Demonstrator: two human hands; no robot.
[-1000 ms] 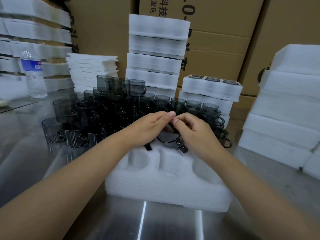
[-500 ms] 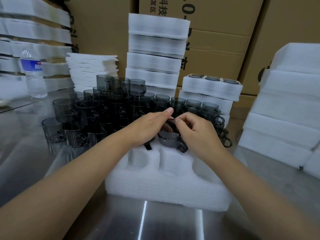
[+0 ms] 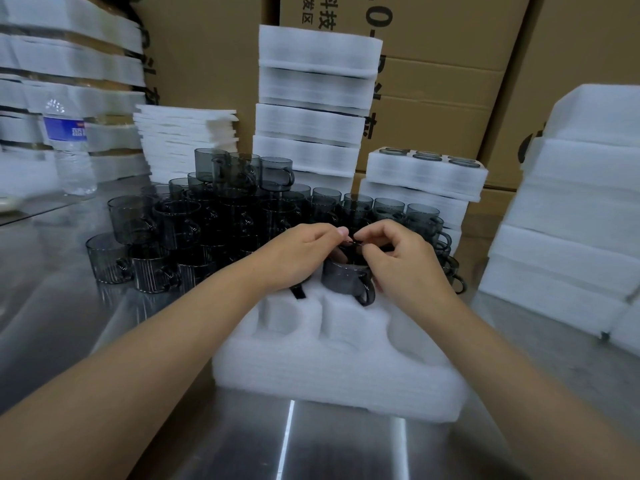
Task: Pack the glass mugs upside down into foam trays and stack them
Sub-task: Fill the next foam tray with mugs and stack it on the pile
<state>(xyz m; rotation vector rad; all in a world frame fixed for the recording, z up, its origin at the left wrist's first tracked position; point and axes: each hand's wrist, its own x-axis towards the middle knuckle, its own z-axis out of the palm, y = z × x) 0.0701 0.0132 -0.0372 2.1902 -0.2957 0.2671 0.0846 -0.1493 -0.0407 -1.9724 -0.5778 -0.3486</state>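
A white foam tray [image 3: 332, 372] with round pockets lies on the steel table in front of me. A smoky grey glass mug [image 3: 341, 280] sits over its back middle pocket, handle toward me. My left hand [image 3: 294, 256] and my right hand [image 3: 407, 263] meet above it, and their fingertips pinch its upper edge. Below my left hand a dark handle [image 3: 298, 292] sticks out of the back left pocket; the rest of that mug is hidden. The three front pockets hold nothing. Behind the tray stands a pile of loose grey mugs [image 3: 207, 220].
A tall stack of foam trays [image 3: 311, 116] stands at the back, with a shorter stack [image 3: 426, 174] showing mug bases beside it. Another foam stack [image 3: 571, 202] rises at the right. Thin foam sheets [image 3: 183, 140], a water bottle [image 3: 71, 154] and cardboard boxes [image 3: 433, 64] lie behind.
The mug has turned from tilted, with its dark opening facing me, to standing straight in the back middle pocket. Both hands have risen slightly and still pinch it.
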